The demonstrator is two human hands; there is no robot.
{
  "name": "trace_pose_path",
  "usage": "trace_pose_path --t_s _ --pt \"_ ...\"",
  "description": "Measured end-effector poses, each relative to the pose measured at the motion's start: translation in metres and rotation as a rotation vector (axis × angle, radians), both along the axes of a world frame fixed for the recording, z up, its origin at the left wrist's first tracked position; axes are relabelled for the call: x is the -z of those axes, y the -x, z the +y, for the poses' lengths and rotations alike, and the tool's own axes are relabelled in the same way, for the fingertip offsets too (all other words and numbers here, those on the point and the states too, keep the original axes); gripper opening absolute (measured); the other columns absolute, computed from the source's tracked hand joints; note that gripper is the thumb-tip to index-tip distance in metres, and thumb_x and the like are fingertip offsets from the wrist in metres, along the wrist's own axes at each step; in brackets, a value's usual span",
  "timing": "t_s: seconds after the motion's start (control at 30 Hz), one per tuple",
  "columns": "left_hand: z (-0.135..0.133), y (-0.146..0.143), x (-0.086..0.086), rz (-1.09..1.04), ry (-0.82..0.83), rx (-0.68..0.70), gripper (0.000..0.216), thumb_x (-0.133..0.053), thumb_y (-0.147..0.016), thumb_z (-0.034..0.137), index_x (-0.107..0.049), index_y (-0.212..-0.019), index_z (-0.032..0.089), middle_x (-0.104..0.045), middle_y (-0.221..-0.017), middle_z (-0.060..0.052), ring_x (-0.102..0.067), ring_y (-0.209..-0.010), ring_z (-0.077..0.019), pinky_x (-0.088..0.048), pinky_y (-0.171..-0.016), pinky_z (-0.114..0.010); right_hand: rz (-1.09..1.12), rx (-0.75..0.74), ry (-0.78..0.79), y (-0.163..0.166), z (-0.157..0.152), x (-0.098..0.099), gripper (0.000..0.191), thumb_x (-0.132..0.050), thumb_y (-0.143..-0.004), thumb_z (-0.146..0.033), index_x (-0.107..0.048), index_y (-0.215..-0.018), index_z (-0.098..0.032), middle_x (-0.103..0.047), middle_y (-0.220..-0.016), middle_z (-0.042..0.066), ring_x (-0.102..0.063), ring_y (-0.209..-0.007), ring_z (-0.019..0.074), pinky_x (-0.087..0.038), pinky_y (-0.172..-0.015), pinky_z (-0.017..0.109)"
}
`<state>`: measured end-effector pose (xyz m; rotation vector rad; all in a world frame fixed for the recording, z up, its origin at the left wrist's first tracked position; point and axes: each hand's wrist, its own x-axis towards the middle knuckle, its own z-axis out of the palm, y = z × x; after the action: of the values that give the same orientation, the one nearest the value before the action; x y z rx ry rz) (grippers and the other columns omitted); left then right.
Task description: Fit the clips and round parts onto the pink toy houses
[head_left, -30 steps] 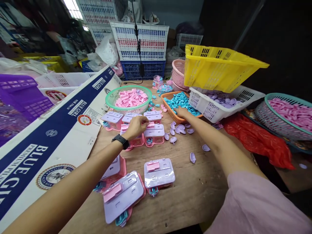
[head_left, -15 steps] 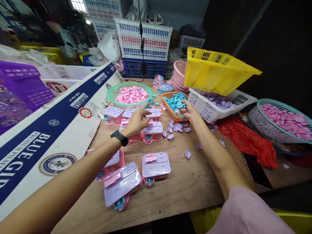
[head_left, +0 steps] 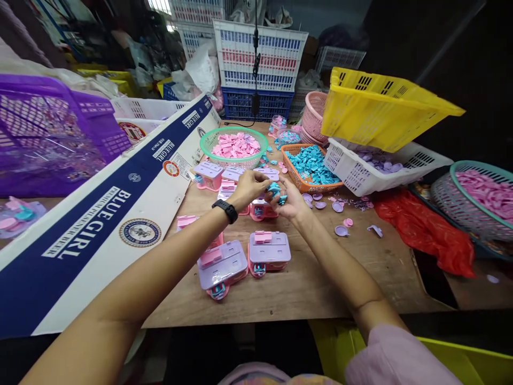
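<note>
My left hand [head_left: 249, 188], with a black watch on its wrist, pinches a small blue plastic piece [head_left: 274, 188] above the toy houses. My right hand [head_left: 291, 203] is cupped beside it and holds several more blue pieces [head_left: 282, 199]. Both hands hover over a cluster of lilac-roofed pink toy houses [head_left: 267, 174]. Two more houses, one [head_left: 269, 252] and another [head_left: 222, 266], lie nearer me on the wooden table [head_left: 320, 289]. An orange basket [head_left: 298, 183] of blue pieces sits just beyond my right hand.
A green basket [head_left: 208, 143] holds pink pieces. A white crate [head_left: 352, 179] of lilac pieces sits under a tilted yellow crate [head_left: 380, 109]. A long cardboard box [head_left: 100, 224] and purple crate [head_left: 52, 133] stand left. Loose lilac discs [head_left: 340, 231] and a red bag [head_left: 425, 230] lie right.
My right hand left the orange basket with blue pieces and came back to meet my left hand. My left hand lifted off the houses and took one piece. The view shifted left.
</note>
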<state>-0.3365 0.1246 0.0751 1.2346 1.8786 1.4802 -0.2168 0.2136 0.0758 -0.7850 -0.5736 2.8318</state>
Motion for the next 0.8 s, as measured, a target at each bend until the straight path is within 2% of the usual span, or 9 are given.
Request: trace_pose_path --t_s 0.1,0.17,0.27,0.43,0.5,0.57,0.67,0.73,0.8 --pt "-0.006 0.000 -0.002 -0.093 -0.095 -0.007 0.026 -0.079 -0.072 0.039 -0.074 -0.076 0.013 -0.072 -0.072 -0.005 -0.063 -0.066 -0.0151 -0.046 -0.063 -0.026 -0.025 -0.013 0.014 -0.004 -0.006 -0.002 0.035 -0.036 -0.109 -0.043 -0.053 -0.090 -0.019 -0.061 -0.070 0.002 -0.055 -0.049 0.0081 -0.038 -0.031 0.008" --pt "-0.008 0.000 -0.003 -0.162 -0.189 -0.012 0.028 -0.081 -0.070 0.039 -0.075 -0.080 0.013 -0.073 -0.076 -0.005 -0.064 -0.070 -0.0151 -0.050 -0.068 -0.026 -0.032 0.008 0.017 -0.006 -0.008 -0.002 0.030 -0.039 -0.109 -0.038 -0.053 -0.090 -0.019 -0.058 -0.067 0.000 -0.054 -0.046 0.0067 -0.038 -0.031 0.007" --pt "-0.012 0.001 -0.003 -0.249 -0.259 -0.011 0.032 -0.085 -0.065 0.038 -0.074 -0.083 0.013 -0.074 -0.080 -0.005 -0.066 -0.076 -0.0159 -0.054 -0.076 -0.029 -0.074 0.076 -0.128 -0.005 -0.009 0.000 0.022 -0.052 -0.105 -0.035 -0.053 -0.089 -0.019 -0.053 -0.061 -0.004 -0.050 -0.042 0.0058 -0.034 -0.029 0.007" --pt "-0.020 0.010 -0.002 -0.257 -0.254 -0.040 0.035 -0.089 -0.062 0.036 -0.072 -0.083 0.014 -0.074 -0.084 -0.005 -0.068 -0.080 -0.0171 -0.055 -0.083 -0.033 -0.153 0.123 -0.719 0.007 -0.004 0.004 0.026 -0.080 -0.081 -0.033 -0.059 -0.083 -0.017 -0.059 -0.062 -0.003 -0.045 -0.040 0.0054 -0.021 -0.029 0.012" --pt "-0.024 0.017 -0.002 -0.230 -0.249 -0.046 0.033 -0.088 -0.064 0.035 -0.071 -0.083 0.014 -0.074 -0.085 -0.005 -0.068 -0.081 -0.0172 -0.056 -0.084 -0.034 -0.157 0.141 -1.016 0.017 0.004 0.003 0.029 -0.084 -0.073 -0.035 -0.061 -0.079 -0.017 -0.060 -0.063 -0.003 -0.044 -0.043 0.0055 -0.023 -0.034 0.014" --pt "-0.029 0.027 -0.005 -0.141 -0.203 -0.072 0.027 -0.083 -0.069 0.031 -0.070 -0.085 0.014 -0.074 -0.087 -0.006 -0.068 -0.082 -0.0181 -0.055 -0.083 -0.034 -0.115 0.122 -1.311 0.030 0.017 0.000 0.026 -0.081 -0.071 -0.036 -0.064 -0.077 -0.016 -0.060 -0.064 -0.004 -0.046 -0.050 0.0069 -0.031 -0.043 0.017" --pt "-0.042 0.041 -0.009 0.190 -0.041 -0.179 0.015 -0.069 -0.078 0.016 -0.071 -0.093 0.014 -0.075 -0.095 -0.009 -0.068 -0.090 -0.0219 -0.054 -0.087 -0.037 -0.105 -0.061 -1.719 0.054 0.038 -0.007 0.016 -0.072 -0.074 -0.029 -0.068 -0.077 -0.014 -0.058 -0.063 -0.003 -0.050 -0.061 0.0110 -0.036 -0.057 0.021" --pt "-0.052 0.048 -0.008 0.495 0.082 -0.204 0.027 -0.058 -0.079 0.006 -0.072 -0.101 0.014 -0.075 -0.107 -0.011 -0.065 -0.103 -0.0264 -0.051 -0.094 -0.043 -0.177 -0.241 -1.962 0.071 0.045 -0.012 0.013 -0.070 -0.073 -0.025 -0.070 -0.077 -0.013 -0.059 -0.064 -0.002 -0.052 -0.066 0.0132 -0.035 -0.062 0.023" --pt "-0.060 0.052 -0.005 0.754 0.200 -0.134 0.039 -0.051 -0.078 0.001 -0.073 -0.106 0.015 -0.072 -0.118 -0.013 -0.058 -0.115 -0.0317 -0.045 -0.098 -0.049 -0.251 -0.410 -2.165 0.086 0.045 -0.017 0.014 -0.070 -0.073 -0.024 -0.074 -0.081 -0.013 -0.062 -0.067 0.000 -0.054 -0.070 0.0147 -0.034 -0.064 0.024"
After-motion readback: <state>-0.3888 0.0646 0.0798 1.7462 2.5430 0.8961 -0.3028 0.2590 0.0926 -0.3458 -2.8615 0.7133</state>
